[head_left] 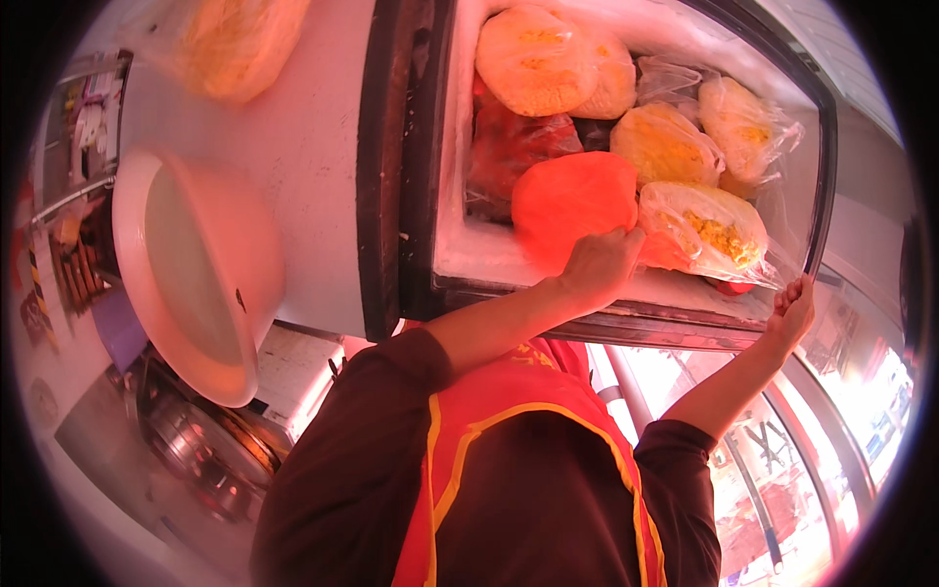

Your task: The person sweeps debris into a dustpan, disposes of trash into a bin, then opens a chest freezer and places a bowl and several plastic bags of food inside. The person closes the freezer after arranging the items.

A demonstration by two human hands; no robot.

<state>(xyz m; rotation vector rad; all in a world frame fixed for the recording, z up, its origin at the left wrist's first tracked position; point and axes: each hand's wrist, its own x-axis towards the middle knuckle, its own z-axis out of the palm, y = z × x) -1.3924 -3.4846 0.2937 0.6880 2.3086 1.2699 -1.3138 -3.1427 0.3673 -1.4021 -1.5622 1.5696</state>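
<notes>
I hold a clear plastic bag of yellow food pieces [699, 227] over the near right part of an open chest freezer [489, 256]. My left hand [599, 264] is closed on the bag's left end, right beside a bulging red bag [575, 201]. With its fingers pinched, my right hand [792, 308] grips the bag's gathered plastic end at the freezer's near right corner. Behind it lie more clear bags of pale yellow food, among them one in the middle [667, 145], one at the right [740, 127] and a large one at the far left [538, 61]. What exactly the bags contain I cannot tell.
Frost lines the freezer walls, and a dark rim [820, 196] surrounds the opening. On the white surface to the left stand a large pale tub [245, 254] and another bag of yellow food [240, 44]. Metal pans [201, 445] sit lower left.
</notes>
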